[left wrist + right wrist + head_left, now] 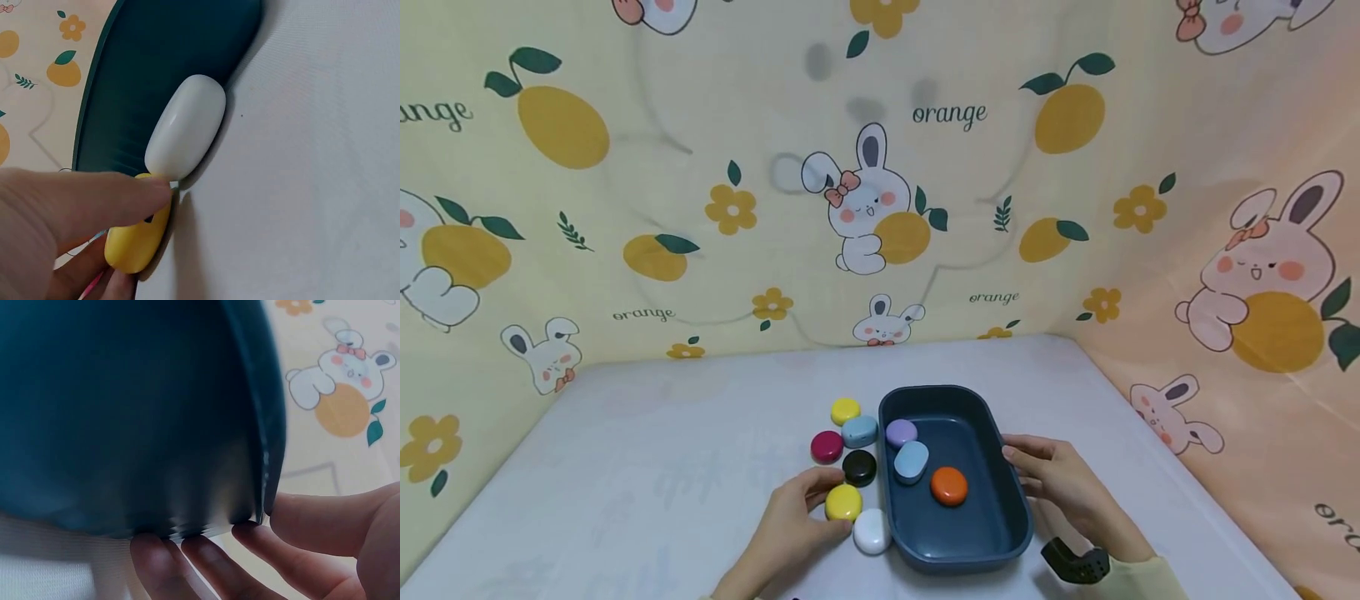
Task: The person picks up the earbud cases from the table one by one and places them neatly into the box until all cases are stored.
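My left hand (796, 518) pinches a glossy, rounded yellow piece (843, 503) between thumb and fingers, left of a dark blue tray (1026, 533). Just in front of it, a white oval piece (186, 128) lies against the tray's outer wall. The yellow piece shows a small dark mark beside my thumb in the left wrist view. At the tray's right side, my right hand (1071, 483) grips the wall, thumb at the rim and fingertips (206, 550) against the outside. Inside the tray lie a purple piece (901, 432), a light blue piece (912, 463) and an orange piece (950, 486).
Left of the tray, close together, lie a black piece (859, 467), a dark red piece (827, 447), another light blue piece (860, 431) and a second yellow piece (846, 411). A white cloth covers the table (662, 467); printed fabric (737, 108) hangs behind and at the sides.
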### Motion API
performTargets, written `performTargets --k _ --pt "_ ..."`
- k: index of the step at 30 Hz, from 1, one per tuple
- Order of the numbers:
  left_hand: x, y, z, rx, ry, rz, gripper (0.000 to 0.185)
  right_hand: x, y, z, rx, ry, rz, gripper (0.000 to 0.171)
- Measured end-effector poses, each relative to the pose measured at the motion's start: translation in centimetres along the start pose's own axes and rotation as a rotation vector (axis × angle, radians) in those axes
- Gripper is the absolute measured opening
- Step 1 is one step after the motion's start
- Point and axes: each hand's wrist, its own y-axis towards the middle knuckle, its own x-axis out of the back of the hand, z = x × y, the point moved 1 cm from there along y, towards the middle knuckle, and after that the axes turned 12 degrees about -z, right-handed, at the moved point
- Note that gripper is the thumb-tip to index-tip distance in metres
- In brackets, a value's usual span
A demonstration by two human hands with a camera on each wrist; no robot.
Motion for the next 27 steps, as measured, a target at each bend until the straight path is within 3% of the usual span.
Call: performTargets --k 10,18,27 --pt "-0.1 -0.1 -0.1 -0.03 0.048 -0.013 0.059 0.0 -0.1 0.2 -0.007 0.007 -0.001 0.05" --pt "0.4 -0.1 -0.5 0.023 0.04 -0.093 0.062 -0.1 -0.2 0.2 0.008 0.005 0.003 0.051" --pt "2.7 0.1 -3.0 -0.183 -0.005 -0.172 0.052 -0.2 -0.3 0.3 0.007 0.001 -0.005 0.05"
